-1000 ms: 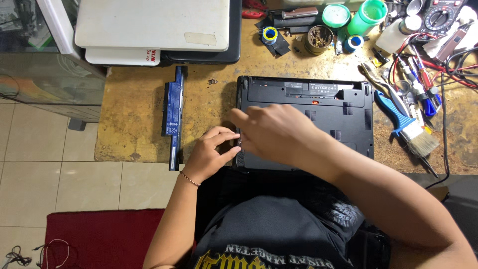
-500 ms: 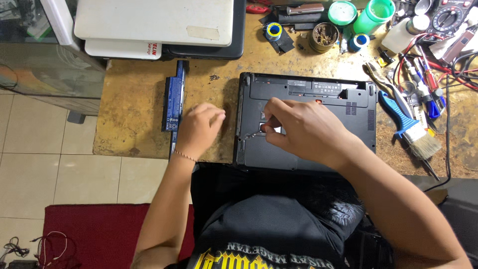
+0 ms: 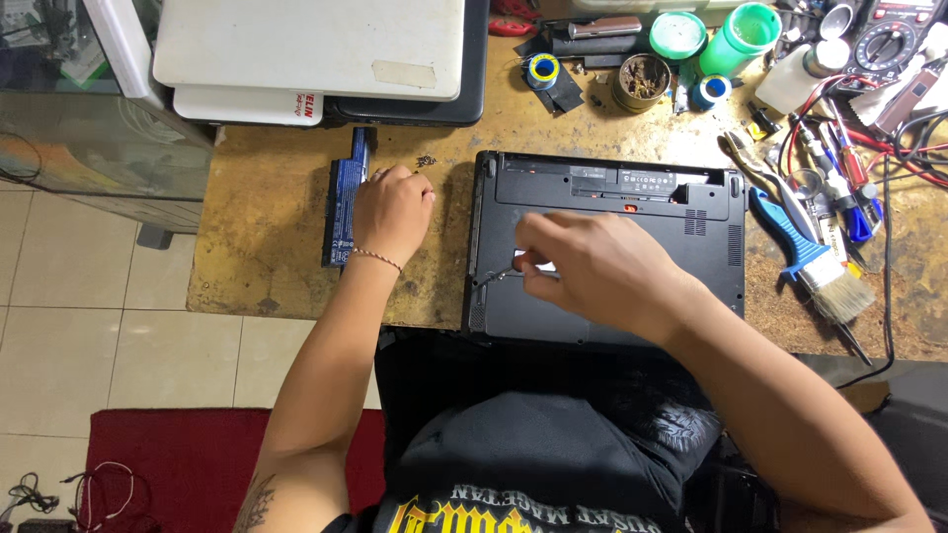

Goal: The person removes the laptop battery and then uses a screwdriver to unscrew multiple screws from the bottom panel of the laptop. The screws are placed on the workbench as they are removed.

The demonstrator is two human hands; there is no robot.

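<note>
A: Where is the right hand point(image 3: 592, 271)?

B: Over the upturned black laptop point(image 3: 607, 247), which lies bottom side up on the worn yellowish table point(image 3: 267, 257). The fingers are pinched round a thin screwdriver point(image 3: 504, 273), whose tip points down at the left part of the laptop's base. That grip is closed on the tool.

A: And the left hand point(image 3: 390, 209)?

B: It rests on the table left of the laptop, fingers curled loosely toward a few small dark screws point(image 3: 426, 160) lying near its fingertips. I cannot tell whether that grip has anything in it. A thin bracelet point(image 3: 373, 257) sits on the wrist.

A: What lies beside it?

B: A long dark blue battery pack point(image 3: 343, 197), lengthwise just to the left of the hand, apart from the laptop. The battery bay along the laptop's far edge is open.

A: What else is on the table?

B: At the far edge, a stack of closed laptops point(image 3: 316, 49), white ones on a dark one. To the right of the black laptop, a blue-handled paintbrush point(image 3: 810, 259) lies near a clutter of pliers, screwdrivers and red and black leads. Farther back stand a green cup point(image 3: 743, 35), a round tin point(image 3: 640, 81) and rolls of tape point(image 3: 541, 69).
</note>
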